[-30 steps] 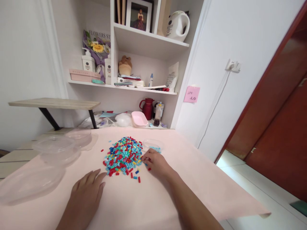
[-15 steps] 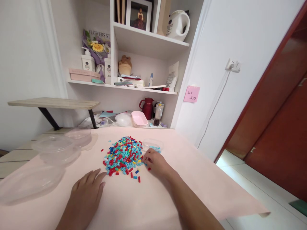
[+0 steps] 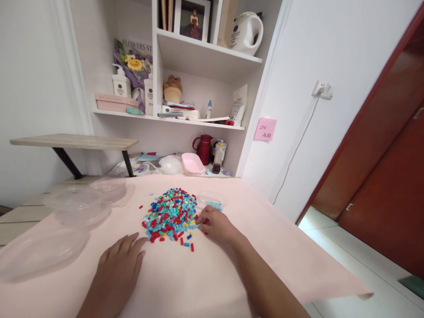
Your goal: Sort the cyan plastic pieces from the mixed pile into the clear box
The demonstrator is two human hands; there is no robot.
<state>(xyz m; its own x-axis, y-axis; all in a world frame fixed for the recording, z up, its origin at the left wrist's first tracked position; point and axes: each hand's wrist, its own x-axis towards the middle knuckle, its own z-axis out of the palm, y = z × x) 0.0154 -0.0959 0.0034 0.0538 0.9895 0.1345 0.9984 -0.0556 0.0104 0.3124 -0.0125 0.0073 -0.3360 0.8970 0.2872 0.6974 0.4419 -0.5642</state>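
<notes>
Hands [image 3: 121,260] [image 3: 215,223] flank heaped bricks [image 3: 172,213]; left lies flat.

The pink-covered surface [image 3: 285,260] bears a central heap of small bricks [image 3: 172,212], with clear containers [image 3: 74,198] left.

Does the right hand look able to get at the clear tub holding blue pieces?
Probably yes: the tub sits just beyond the right hand, open-topped, with nothing visible between them.

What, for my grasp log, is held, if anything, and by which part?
Left hand: nothing. Right hand, at the brick pile: fingers hide any hold; cannot tell.
</notes>
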